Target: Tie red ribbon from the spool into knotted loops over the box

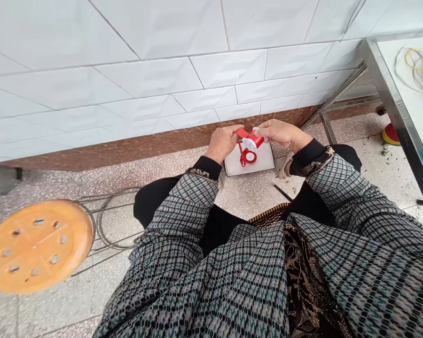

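My left hand [224, 142] pinches the free end of a wide red ribbon [242, 133]. The ribbon runs to a white-ended spool [250, 143], which my right hand [281, 133] grips at its far end, thumb and fingers closed round it. Both hands are raised in front of my knees. Beneath them a narrower red ribbon roll [249, 156] with a white centre rests on a white flat box or board [261, 162] on the floor. Some loose red ribbon lies at its left side.
An orange round stool [38, 246] with metal legs lies tipped at the left. The tiled wall [211, 72] stands straight ahead. A metal-framed table [395, 98] with coiled cables is on the right. A dark thin stick [282, 193] lies on the speckled floor.
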Available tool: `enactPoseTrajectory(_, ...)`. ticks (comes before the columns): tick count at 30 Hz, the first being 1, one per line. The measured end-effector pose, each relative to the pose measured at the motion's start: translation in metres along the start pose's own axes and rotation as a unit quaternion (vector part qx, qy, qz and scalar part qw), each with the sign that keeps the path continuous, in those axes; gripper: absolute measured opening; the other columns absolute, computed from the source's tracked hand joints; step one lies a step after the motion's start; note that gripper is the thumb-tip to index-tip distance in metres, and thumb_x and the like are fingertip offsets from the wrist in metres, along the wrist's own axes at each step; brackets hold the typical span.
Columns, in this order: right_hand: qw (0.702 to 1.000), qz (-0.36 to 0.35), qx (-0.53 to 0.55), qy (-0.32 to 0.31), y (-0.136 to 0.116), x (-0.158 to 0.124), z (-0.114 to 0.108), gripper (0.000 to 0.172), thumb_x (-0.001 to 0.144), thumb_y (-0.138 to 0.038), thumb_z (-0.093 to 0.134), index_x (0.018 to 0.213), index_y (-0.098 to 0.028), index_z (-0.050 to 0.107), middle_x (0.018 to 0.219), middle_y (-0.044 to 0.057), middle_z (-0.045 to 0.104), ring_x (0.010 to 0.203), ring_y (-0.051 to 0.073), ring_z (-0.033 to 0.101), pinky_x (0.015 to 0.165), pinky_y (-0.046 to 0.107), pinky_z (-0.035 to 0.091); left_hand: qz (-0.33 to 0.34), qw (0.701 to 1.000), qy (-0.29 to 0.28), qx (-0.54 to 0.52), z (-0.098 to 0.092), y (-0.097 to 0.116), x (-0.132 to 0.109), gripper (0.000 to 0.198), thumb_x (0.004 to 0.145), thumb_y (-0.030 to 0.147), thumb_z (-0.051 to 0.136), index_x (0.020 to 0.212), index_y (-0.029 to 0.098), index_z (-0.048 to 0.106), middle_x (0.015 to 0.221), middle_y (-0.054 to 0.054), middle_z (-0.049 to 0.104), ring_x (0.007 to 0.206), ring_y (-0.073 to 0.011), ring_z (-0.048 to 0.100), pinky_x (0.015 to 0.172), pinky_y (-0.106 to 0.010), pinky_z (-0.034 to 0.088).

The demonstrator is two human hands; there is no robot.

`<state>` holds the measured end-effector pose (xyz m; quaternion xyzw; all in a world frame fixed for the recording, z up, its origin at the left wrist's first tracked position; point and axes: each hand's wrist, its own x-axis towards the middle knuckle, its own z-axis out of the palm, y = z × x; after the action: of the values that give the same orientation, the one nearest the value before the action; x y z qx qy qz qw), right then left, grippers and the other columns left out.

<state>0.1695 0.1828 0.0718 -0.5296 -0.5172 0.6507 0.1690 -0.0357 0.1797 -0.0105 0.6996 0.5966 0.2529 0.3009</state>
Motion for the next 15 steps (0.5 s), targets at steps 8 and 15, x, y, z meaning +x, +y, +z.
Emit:
enactPoseTrajectory(8,0.985,-0.017,-0.171,-0.025,-0.003,-0.005,0.002,0.03,0.088,-0.014,0.069,0.059,-0.015,0.064,0.055,-0.003,0.049,0.057,0.009,0.039,0.06,0.027,0.029,-0.144,0.943,-0.01,-0.299,0.008,0.002,0.002,0.047,0.098,0.021,0.047,0.141,0.015,0.067,0.044,0.007,0.052,0.044,-0.0152,0.061,0.058,-0.027,0.056)
enactPoseTrajectory(15,0.965,0.018,-0.26,0.012,0.006,0.006,0.006,0.036,0.085,-0.013,0.073,0.054,-0.017,0.054,0.051,-0.004,0.043,0.054,0.009,0.035,0.058,0.029,0.025,-0.148,0.902,-0.002,-0.406,0.006,0.008,0.001,0.025,0.098,0.026,0.058,0.117,0.018,0.071,0.074,0.0,0.072,0.066,-0.0138,0.074,0.074,-0.031,0.066)
